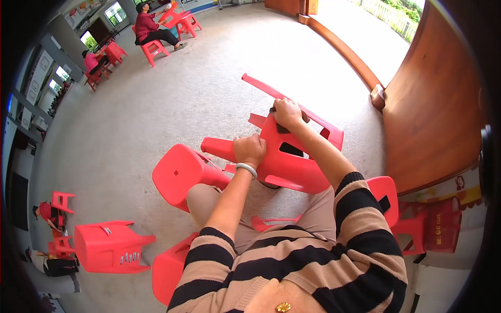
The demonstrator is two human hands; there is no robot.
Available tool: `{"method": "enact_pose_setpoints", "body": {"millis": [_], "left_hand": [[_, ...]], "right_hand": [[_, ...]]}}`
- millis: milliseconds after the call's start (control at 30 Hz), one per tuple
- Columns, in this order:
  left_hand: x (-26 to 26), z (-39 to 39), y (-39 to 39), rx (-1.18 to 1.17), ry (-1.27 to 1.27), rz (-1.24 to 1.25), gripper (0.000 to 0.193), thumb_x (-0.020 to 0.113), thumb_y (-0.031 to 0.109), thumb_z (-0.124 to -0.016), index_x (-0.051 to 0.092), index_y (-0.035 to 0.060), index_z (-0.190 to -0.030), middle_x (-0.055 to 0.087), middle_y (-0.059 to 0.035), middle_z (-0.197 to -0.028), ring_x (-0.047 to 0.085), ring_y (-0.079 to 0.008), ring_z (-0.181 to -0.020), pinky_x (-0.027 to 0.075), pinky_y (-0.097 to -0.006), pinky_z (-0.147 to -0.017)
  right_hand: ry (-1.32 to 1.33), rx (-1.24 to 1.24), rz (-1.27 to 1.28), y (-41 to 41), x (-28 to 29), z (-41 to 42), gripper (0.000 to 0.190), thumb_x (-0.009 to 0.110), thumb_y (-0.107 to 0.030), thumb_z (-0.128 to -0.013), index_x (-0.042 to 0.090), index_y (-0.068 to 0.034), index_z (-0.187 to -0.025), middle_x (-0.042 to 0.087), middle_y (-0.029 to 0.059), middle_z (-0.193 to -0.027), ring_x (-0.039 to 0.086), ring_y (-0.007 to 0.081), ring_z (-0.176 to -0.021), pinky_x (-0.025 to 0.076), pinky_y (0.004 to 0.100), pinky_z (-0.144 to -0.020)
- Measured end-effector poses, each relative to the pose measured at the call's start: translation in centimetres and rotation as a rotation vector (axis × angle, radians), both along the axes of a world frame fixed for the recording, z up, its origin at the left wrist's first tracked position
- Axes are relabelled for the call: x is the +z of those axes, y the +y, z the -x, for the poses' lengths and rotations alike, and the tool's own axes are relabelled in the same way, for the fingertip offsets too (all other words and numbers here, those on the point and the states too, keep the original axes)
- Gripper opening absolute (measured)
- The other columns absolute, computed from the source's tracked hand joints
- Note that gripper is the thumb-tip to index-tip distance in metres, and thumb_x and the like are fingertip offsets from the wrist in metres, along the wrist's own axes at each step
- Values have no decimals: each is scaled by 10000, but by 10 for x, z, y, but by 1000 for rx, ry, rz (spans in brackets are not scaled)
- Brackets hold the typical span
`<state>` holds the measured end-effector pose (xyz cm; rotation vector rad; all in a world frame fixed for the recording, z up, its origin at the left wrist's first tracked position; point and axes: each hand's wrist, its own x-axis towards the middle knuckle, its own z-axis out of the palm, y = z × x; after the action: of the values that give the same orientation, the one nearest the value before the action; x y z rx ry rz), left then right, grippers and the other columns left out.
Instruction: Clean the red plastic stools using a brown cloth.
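Note:
A red plastic stool (289,172) lies tipped on its side in front of me, its legs pointing to the upper left. My left hand (249,150), with a pale bangle at the wrist, is closed around one of its legs. Higher up and to the right, my right hand (287,112) is closed on a dark cloth or pad (283,128) that lies against the stool; its fingertips are mostly hidden. Beside my left knee stands another red plastic stool (178,174) with a small hole in its seat.
More red stools stand at the lower left (98,246), near my left elbow (168,270) and at the right, where one bears a dark flat object (384,204). A wooden door (434,101) stands at the right. Several people sit farther off, one in dark red (146,24) at the upper left.

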<state>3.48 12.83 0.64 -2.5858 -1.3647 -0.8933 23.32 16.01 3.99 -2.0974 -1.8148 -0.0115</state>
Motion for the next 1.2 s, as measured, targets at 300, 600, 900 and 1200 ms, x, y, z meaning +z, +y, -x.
{"method": "enact_pose_setpoints", "body": {"millis": [300,600,900,1200], "left_hand": [[-3,-1,11,-30,4,55,289,564,274,-859,690,103,-664,683,-161,-640,659,-358,-583,476,-505,-667],[1,-3,2,-15,-27,37,290,573,274,-843,698,97,-651,679,-160,-639,647,-370,-583,470,-511,-678],[4,5,-3,-2,-51,45,278,571,259,-841,695,105,-646,678,-155,-635,651,-358,-585,470,-499,-673],[0,-8,-2,-6,-70,28,294,577,272,-846,677,106,-626,671,-142,-611,652,-341,-563,474,-495,-665]], "right_hand": [[178,87,94,-6,10,22,220,685,-229,-836,747,-57,-958,744,172,-967,720,360,-942,573,476,-837],[36,-115,61,9,7,23,250,646,-235,-864,754,-42,-980,730,230,-1014,719,375,-979,573,481,-862],[46,225,5,-37,5,41,162,622,-140,-861,721,-62,-962,689,187,-1079,696,402,-958,555,498,-850],[-83,-143,3,10,7,-12,209,578,-143,-906,739,-65,-1016,704,169,-1124,710,332,-1035,552,451,-912]]}}
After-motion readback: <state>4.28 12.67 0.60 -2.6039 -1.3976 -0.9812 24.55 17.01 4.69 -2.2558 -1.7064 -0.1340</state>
